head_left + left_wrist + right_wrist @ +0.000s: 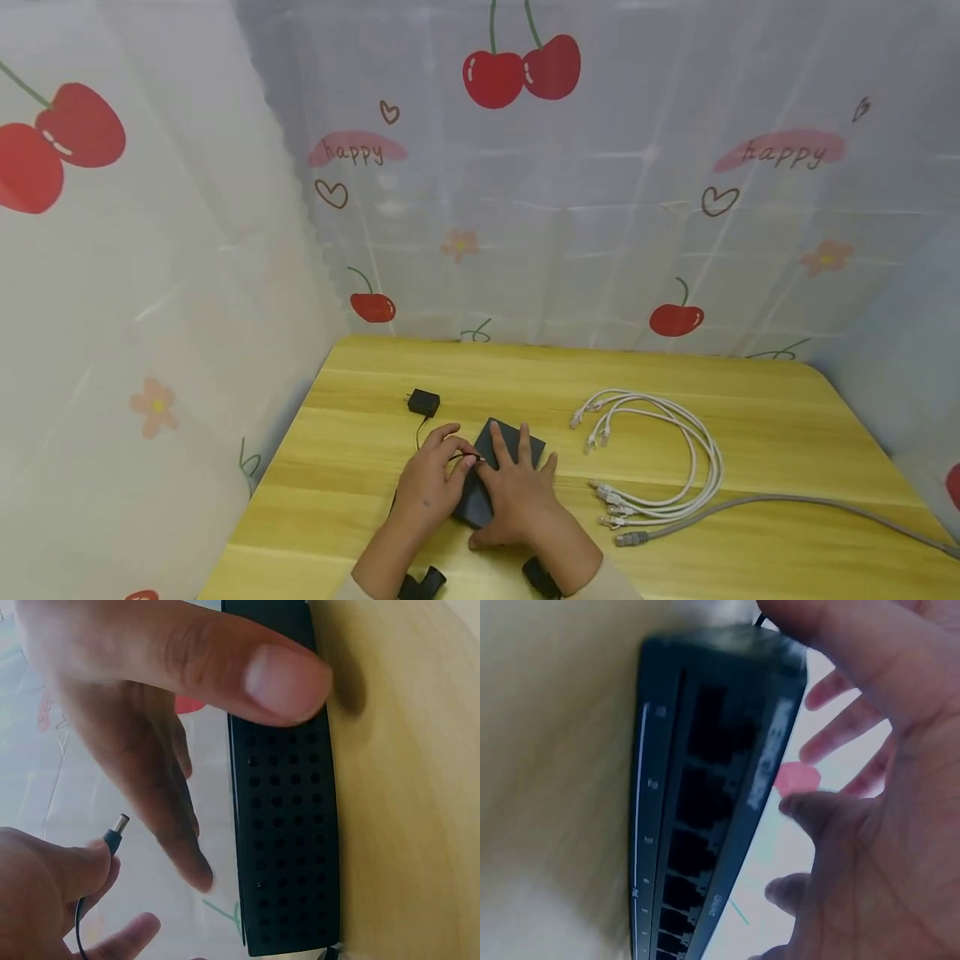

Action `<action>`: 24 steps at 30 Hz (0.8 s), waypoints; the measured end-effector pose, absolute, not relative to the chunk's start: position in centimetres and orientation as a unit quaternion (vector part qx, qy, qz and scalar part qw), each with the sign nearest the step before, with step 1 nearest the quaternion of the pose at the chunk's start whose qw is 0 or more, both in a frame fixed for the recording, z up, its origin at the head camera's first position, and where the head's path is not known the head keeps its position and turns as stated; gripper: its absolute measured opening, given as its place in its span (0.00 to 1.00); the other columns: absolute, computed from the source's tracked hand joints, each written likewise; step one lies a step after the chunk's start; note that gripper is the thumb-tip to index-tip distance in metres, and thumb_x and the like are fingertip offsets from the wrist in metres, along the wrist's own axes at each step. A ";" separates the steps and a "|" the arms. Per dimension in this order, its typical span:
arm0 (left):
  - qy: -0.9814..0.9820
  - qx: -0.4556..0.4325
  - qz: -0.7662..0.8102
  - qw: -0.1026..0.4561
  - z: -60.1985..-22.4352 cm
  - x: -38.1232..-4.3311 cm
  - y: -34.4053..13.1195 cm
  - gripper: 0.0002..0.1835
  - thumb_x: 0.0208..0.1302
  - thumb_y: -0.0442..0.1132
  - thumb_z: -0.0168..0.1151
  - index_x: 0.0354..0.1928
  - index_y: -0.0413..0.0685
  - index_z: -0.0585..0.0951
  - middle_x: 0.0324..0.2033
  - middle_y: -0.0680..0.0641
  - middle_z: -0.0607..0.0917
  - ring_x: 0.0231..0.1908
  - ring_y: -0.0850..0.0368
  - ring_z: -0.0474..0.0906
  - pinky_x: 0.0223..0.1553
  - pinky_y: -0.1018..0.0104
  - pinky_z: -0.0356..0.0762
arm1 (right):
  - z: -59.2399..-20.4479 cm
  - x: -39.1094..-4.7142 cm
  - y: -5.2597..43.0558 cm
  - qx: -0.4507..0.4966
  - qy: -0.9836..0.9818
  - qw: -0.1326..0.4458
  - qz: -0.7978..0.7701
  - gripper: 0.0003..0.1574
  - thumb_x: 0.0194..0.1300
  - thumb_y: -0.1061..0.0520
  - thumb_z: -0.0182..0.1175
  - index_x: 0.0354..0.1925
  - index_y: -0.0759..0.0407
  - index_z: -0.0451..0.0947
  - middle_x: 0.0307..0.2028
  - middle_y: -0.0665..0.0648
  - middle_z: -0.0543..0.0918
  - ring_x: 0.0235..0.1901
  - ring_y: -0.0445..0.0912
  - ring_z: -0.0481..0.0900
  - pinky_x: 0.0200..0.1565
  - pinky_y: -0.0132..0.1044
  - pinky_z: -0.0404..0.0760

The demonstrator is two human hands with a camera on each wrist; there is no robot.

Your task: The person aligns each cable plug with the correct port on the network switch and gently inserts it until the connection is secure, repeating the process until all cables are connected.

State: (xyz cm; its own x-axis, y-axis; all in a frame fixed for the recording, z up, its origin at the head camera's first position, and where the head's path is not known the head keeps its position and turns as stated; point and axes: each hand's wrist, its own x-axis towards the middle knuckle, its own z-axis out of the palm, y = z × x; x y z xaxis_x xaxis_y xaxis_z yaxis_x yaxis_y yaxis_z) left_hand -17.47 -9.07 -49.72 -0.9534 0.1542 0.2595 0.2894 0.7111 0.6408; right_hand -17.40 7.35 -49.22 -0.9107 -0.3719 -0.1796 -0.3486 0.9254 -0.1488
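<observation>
A black network switch [472, 504] lies on the table, with a row of ports along one side [686, 851] and small vent holes along another [285, 817]. My right hand [517, 492] rests spread across its top, thumb toward the near edge. At its left, my left hand [431, 479] pinches a thin black power cord near its barrel plug [114, 834]. The metal tip sticks out past the fingers, apart from the switch in the left wrist view. Behind the left hand lies the black power adapter [423, 402], its cord running toward that hand.
Several white network cables [708, 450] lie looped on the right, their connectors toward the switch. A thicker grey cable [787, 498] runs from beside them to the right edge. Printed curtains [525, 208] stand behind and at the sides of the wooden table [315, 492].
</observation>
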 end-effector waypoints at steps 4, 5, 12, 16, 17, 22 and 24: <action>-0.919 -0.122 -0.363 0.088 -49.6 -17.4 -9.1 0.04 0.69 0.47 0.64 0.43 0.61 0.84 0.64 0.47 0.76 0.49 0.48 0.83 0.43 0.51 0.81 | -49.3 -17.7 7.4 -0.188 0.970 0.134 -0.078 0.71 0.33 0.21 0.75 0.75 0.29 0.59 0.80 0.57 0.38 0.74 0.73 0.34 0.51 0.83 0.60; -0.919 -0.125 -0.363 0.088 -49.6 -17.4 -9.1 0.05 0.69 0.47 0.64 0.43 0.60 0.84 0.64 0.47 0.76 0.49 0.49 0.83 0.43 0.52 0.81 | -49.3 -17.8 7.4 -0.188 0.969 0.139 -0.083 0.70 0.34 0.22 0.75 0.75 0.29 0.58 0.80 0.56 0.37 0.74 0.73 0.34 0.50 0.82 0.61; -0.915 -0.135 -0.371 0.088 -49.5 -17.3 -9.3 0.04 0.69 0.46 0.63 0.43 0.59 0.83 0.63 0.46 0.76 0.50 0.49 0.82 0.40 0.56 0.81 | -49.6 -17.9 7.0 -0.213 0.965 0.127 -0.083 0.63 0.40 0.29 0.74 0.74 0.29 0.61 0.80 0.57 0.40 0.74 0.72 0.38 0.47 0.79 0.68; -0.912 -0.137 -0.376 0.091 -49.5 -17.3 -9.2 0.05 0.69 0.45 0.63 0.43 0.57 0.83 0.63 0.46 0.77 0.53 0.48 0.81 0.42 0.54 0.82 | -49.8 -17.7 7.1 -0.220 0.963 0.131 -0.087 0.60 0.43 0.34 0.71 0.74 0.26 0.59 0.80 0.57 0.41 0.74 0.73 0.40 0.47 0.78 0.69; -0.912 -0.137 -0.375 0.093 -49.6 -17.3 -9.2 0.05 0.69 0.45 0.64 0.43 0.57 0.83 0.63 0.46 0.77 0.54 0.47 0.81 0.42 0.53 0.82 | -49.8 -17.6 7.1 -0.219 0.963 0.134 -0.089 0.60 0.43 0.35 0.71 0.74 0.26 0.58 0.80 0.57 0.41 0.74 0.73 0.40 0.47 0.78 0.68; -0.914 -0.137 -0.369 0.097 -49.7 -17.3 -9.2 0.03 0.69 0.45 0.64 0.42 0.61 0.82 0.62 0.46 0.78 0.55 0.46 0.80 0.45 0.49 0.80 | -49.7 -17.0 7.7 -0.206 0.964 0.138 -0.095 0.58 0.45 0.29 0.70 0.73 0.23 0.58 0.80 0.58 0.42 0.74 0.74 0.38 0.47 0.80 0.67; -0.915 -0.137 -0.366 0.097 -49.6 -17.2 -9.2 0.02 0.69 0.45 0.64 0.42 0.63 0.82 0.62 0.46 0.78 0.55 0.46 0.80 0.46 0.48 0.80 | -49.7 -16.7 8.1 -0.195 0.965 0.140 -0.101 0.57 0.44 0.25 0.69 0.72 0.25 0.61 0.80 0.59 0.43 0.74 0.74 0.38 0.47 0.80 0.67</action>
State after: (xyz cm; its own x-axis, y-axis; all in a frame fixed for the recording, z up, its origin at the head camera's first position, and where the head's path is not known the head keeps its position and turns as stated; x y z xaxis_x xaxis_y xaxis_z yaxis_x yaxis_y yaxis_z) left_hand -17.18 -9.21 -49.63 -0.9433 0.1805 0.2785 0.3228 0.6938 0.6437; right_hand -16.70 8.06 -49.68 -0.8843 -0.4056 -0.2313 -0.3486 0.9031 -0.2506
